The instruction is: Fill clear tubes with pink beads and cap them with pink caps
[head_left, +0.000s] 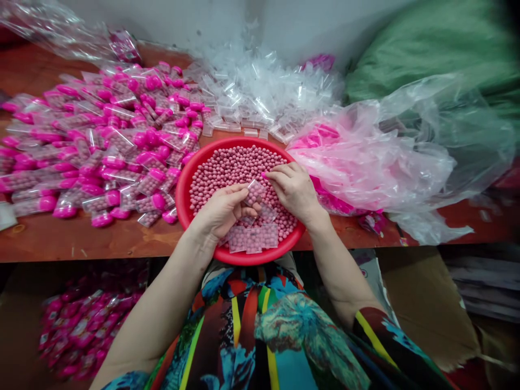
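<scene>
A red plastic basin [184,179] full of small pink beads [231,165] sits at the table's front edge. Over it, my left hand [223,208] is closed round a clear flat container [255,190] with pink beads inside. Close to that container, my right hand [294,189] pinches a small bright pink cap [265,175], mostly covered by the fingertips. The cap and the container look slightly apart. Below my left hand, several clear bead-filled containers [254,238] lie on the beads at the near side of the basin.
Left of the basin is a heap of filled containers with pink caps [122,141]. Behind it lie empty clear containers [268,86]. A plastic bag [377,157] with pink pieces rests at right, before a green sack [439,49]. Pink packages [89,325] are under the wooden table [81,241].
</scene>
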The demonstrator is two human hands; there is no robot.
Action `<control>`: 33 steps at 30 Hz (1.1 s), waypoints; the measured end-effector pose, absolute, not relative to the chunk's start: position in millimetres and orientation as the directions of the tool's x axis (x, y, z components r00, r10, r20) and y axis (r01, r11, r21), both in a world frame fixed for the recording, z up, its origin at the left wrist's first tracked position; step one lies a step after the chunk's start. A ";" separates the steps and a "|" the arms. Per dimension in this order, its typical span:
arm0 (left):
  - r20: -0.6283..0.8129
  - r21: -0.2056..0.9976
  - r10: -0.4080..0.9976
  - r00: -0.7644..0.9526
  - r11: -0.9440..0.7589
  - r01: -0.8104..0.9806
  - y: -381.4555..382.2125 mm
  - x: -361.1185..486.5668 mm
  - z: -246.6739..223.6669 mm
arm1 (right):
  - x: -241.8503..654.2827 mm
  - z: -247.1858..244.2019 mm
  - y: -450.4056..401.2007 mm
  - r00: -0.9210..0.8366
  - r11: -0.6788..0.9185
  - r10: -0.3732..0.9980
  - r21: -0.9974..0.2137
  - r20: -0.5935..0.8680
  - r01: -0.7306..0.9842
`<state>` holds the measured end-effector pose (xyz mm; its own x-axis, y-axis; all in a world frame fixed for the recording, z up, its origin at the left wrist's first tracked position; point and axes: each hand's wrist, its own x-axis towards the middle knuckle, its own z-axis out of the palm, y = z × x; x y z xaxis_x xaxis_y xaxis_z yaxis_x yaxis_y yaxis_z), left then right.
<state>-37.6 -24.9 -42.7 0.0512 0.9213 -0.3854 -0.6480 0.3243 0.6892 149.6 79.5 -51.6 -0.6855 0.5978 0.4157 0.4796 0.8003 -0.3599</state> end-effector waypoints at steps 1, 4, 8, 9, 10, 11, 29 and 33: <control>-0.386 0.688 0.922 0.035 0.313 -0.655 -25.0 -37.5 -42.4 | 148.9 -55.6 79.3 -0.666 0.780 0.623 -0.392 0.410 0.488; -0.392 0.682 0.920 -0.014 0.281 -0.675 -24.5 -37.9 -40.9 | 147.8 -66.0 78.3 -0.595 0.702 0.699 -0.540 0.397 0.464; -0.395 0.679 0.909 -0.128 0.195 -0.708 -22.1 -39.7 -38.8 | 154.5 -63.8 82.5 -0.561 0.668 0.728 -0.593 0.394 0.450; -0.396 0.678 0.905 -0.155 0.174 -0.714 -21.4 -40.1 -38.5 | 157.5 -60.8 85.5 -0.558 0.680 0.721 -0.575 0.411 0.455; -0.396 0.676 0.902 -0.172 0.160 -0.719 -20.8 -40.4 -38.1 | 160.3 -57.5 89.0 -0.563 0.698 0.707 -0.550 0.427 0.459; -0.397 0.675 0.900 -0.182 0.152 -0.722 -20.3 -40.7 -37.7 | 162.5 -54.5 92.6 -0.584 0.721 0.685 -0.520 0.436 0.457; -0.348 0.671 0.914 -0.210 0.087 -0.737 -23.2 -39.5 -41.8 | 132.3 -44.2 88.4 -0.634 0.588 0.699 -0.770 0.330 0.247; -0.323 0.668 0.926 -0.195 0.077 -0.740 -24.2 -37.4 -42.4 | 123.7 -29.8 75.2 -0.666 0.639 0.643 -0.744 0.377 0.195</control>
<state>-37.4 -24.2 -42.4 -0.1952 0.9261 -0.3230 -0.7397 0.0772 0.6685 123.7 75.2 -29.8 -0.6663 0.6433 0.3771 0.1954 0.6387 -0.7443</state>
